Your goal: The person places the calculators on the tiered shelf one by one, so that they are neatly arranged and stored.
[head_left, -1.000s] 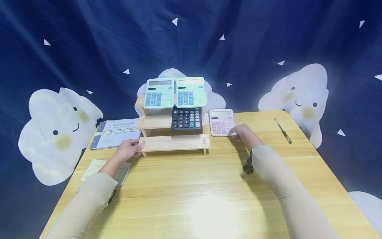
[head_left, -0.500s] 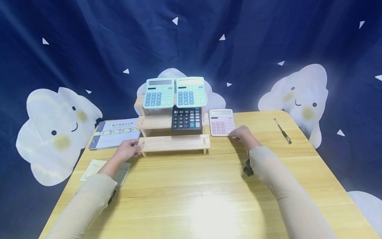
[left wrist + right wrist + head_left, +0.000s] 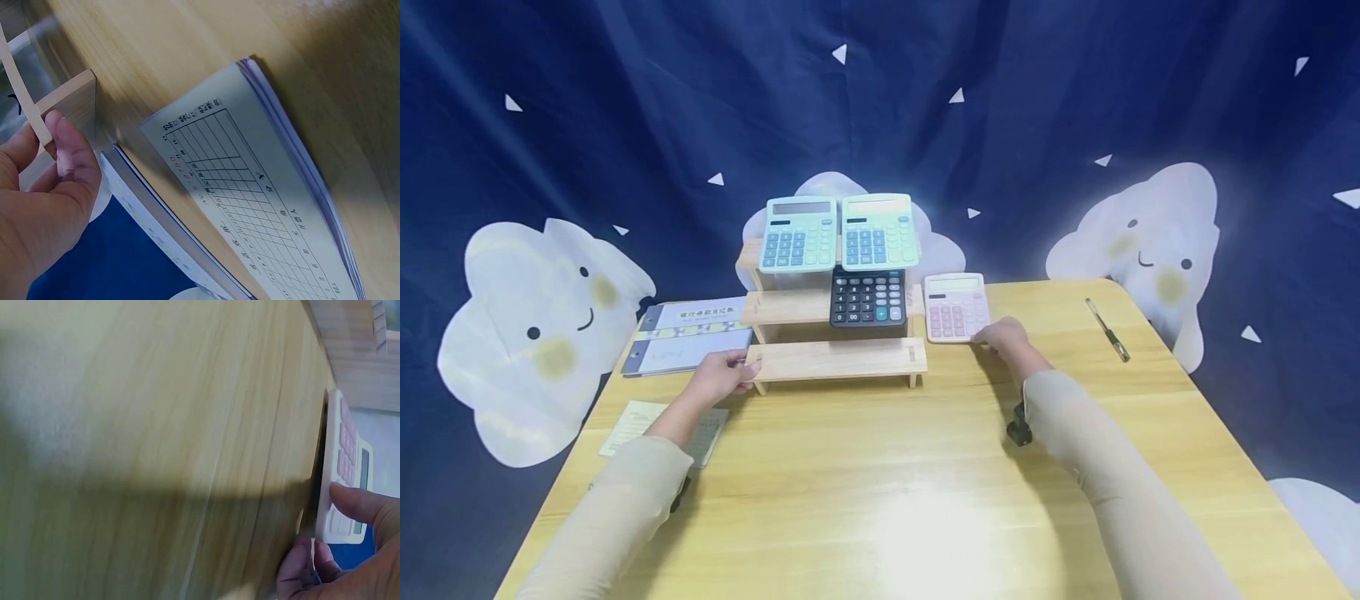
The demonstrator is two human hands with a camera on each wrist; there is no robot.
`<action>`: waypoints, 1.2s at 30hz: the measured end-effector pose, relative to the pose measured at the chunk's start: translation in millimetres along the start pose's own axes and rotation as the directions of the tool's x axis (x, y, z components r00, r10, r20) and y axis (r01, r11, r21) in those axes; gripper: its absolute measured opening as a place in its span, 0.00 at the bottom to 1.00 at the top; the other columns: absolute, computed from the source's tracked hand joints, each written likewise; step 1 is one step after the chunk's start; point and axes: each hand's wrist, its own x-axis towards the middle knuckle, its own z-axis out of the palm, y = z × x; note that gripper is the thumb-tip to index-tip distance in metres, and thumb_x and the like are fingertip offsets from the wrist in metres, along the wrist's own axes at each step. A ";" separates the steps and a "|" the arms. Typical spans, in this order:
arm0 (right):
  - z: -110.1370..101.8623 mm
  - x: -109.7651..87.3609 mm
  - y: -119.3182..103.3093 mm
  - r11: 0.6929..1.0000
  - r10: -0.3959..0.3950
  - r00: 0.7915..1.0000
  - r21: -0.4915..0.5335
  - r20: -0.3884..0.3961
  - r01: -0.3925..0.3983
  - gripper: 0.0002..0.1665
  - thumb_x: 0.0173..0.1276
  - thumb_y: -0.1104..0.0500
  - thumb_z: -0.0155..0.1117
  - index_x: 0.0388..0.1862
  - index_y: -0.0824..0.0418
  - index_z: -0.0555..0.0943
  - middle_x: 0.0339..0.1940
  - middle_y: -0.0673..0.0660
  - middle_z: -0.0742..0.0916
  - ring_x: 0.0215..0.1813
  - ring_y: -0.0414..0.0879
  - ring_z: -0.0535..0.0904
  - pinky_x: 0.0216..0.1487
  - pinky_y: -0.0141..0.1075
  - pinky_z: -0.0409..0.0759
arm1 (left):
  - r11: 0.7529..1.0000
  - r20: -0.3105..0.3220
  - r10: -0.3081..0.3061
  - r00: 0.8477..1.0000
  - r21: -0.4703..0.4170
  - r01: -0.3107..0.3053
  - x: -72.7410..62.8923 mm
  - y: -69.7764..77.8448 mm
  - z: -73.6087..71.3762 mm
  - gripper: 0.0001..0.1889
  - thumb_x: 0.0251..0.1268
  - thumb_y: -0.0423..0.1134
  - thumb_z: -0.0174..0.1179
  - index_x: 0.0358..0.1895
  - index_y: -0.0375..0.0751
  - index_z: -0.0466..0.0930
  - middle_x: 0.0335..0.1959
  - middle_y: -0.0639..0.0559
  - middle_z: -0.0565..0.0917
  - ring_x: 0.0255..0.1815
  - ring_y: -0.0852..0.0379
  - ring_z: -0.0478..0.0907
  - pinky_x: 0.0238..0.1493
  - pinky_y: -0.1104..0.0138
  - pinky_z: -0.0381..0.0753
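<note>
My left hand point(image 3: 718, 377) pinches the left end of the lowest step of a three-step wooden stand point(image 3: 838, 360); the left wrist view shows thumb and fingers on that board's end point(image 3: 41, 128). To the stand's right lies a pink calculator point(image 3: 957, 308). Its near right corner is between the thumb and fingers of my right hand point(image 3: 1006, 340). In the right wrist view the thumb presses the calculator's point(image 3: 340, 456) keyed face, with curled fingers by its edge. Two mint-green calculators point(image 3: 799, 235) lean on the top step, and a black calculator point(image 3: 868, 298) on the middle one.
A grey-blue account book point(image 3: 688, 333) lies left of the stand. Nearer, a pad of printed forms point(image 3: 707, 433) is partly under my left forearm. A pen point(image 3: 1107, 329) lies at the right of the wooden table point(image 3: 850, 467). A blue cloud-patterned curtain point(image 3: 1000, 125) hangs behind.
My right hand and wrist have shifted slightly left and toward me at the pink calculator's corner. The calculator and my left hand show hardly any movement.
</note>
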 end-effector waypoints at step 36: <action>-64.5 -44.6 10.0 0.516 -0.118 0.877 0.783 0.467 -0.347 0.14 0.69 0.75 0.43 0.28 0.67 0.76 0.24 0.61 0.85 0.29 0.46 0.84 0.46 0.28 0.82 | 1.000 -0.032 -0.003 0.999 -0.012 0.003 0.1 -2.3 -0.3 0.31 0.68 0.43 0.56 0.68 0.29 0.61 0.46 0.34 0.79 0.31 0.59 0.81 0.40 0.66 0.85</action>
